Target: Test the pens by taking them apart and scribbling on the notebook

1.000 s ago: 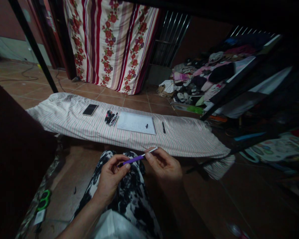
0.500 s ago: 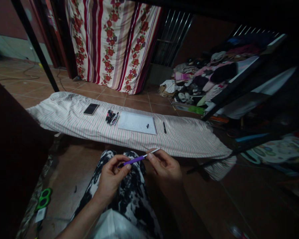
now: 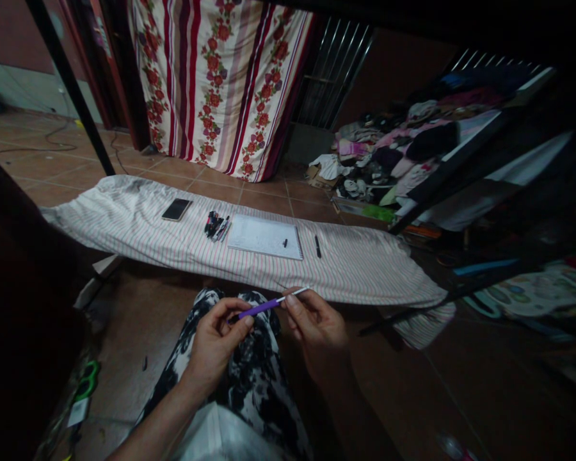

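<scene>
The left grip (image 3: pixel 217 338) pinches the purple pen (image 3: pixel 262 308), and I see the right grip (image 3: pixel 322 330) closed on the white tube (image 3: pixel 299 291) at its end.

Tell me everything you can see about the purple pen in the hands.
The purple pen has a slim, plastic-looking barrel, with a thin white tube extending from one end. It slants, tube end higher in the picture, in front of the striped cloth. The left hand pinches the barrel, partly hiding its dark far end; the right hand grips the tube.
</scene>
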The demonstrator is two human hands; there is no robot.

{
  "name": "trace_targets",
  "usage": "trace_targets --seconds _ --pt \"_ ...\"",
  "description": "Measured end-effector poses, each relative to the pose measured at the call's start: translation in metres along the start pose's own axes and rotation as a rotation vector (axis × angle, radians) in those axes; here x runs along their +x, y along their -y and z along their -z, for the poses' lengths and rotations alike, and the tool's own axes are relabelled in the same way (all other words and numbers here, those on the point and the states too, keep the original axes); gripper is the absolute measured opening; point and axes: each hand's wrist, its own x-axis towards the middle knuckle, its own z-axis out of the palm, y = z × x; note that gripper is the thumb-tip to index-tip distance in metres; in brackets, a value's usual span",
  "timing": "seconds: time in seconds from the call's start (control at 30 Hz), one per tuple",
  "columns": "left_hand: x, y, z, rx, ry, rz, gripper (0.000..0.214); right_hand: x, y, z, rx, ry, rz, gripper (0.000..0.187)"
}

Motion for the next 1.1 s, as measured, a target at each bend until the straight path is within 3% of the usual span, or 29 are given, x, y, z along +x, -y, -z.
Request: trace_targets --seconds 0.27,0.4,0.7,1.1 --pt "0.000 0.002 0.003 0.010 -0.008 0.012 0.019 0.000 0.006 0.001 -0.146 -0.078 0.134 0.020" --pt "0.001 0.006 0.006 0.026 -0.016 0.013 0.020 0.003 0.013 0.005 -0.258 -0.033 0.219 0.016" --pt "0.002 0.007 0.011 -0.119 0.064 0.135 0.023 0.011 0.021 0.018 -0.301 0.105 0.154 0.021" --pt "0.003 -0.002 0.005 -0.309 0.104 0.227 0.021 0.011 0.007 0.016 -0.247 0.196 0.149 0.020"
